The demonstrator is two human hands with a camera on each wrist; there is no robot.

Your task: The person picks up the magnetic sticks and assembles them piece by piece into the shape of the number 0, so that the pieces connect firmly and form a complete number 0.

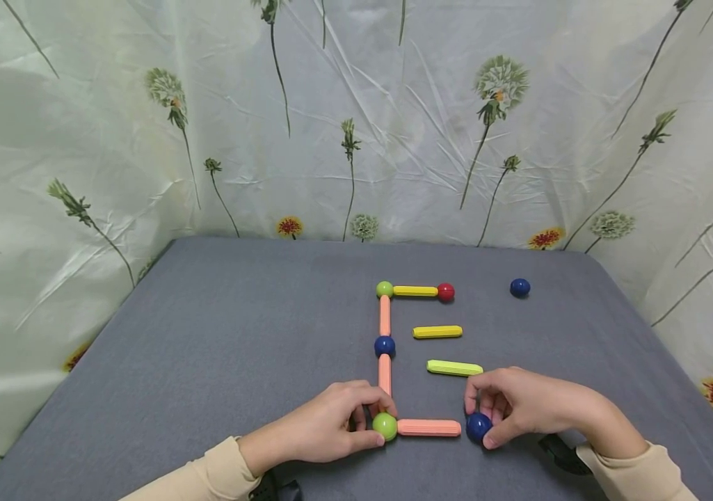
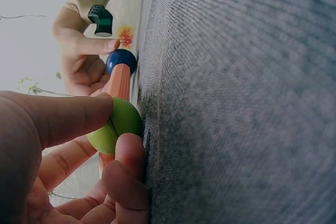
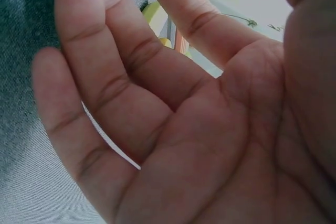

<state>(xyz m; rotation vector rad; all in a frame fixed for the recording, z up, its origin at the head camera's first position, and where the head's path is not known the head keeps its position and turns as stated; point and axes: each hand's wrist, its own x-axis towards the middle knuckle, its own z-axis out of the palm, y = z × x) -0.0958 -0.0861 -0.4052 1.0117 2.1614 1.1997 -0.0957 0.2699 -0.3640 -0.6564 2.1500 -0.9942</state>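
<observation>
- Green ball (image 1: 385, 426) is pinched in the left hand (image 1: 340, 423), thumb one side, fingers the other.
- Right hand (image 1: 525, 403) has a blue ball (image 1: 478, 427) pinched, just off the free end of a pink stick (image 1: 428, 428) that points at the table's (image 1: 237, 334) right edge.
- Looks like the step's capping that stick; next move probably wants a straight nudge in, green ball held steady.
- Yellow stick (image 1: 437, 332) and lime stick (image 1: 454, 368) lie loose toward the far edge, spare ball (image 1: 520, 287) near the far right corner.
</observation>
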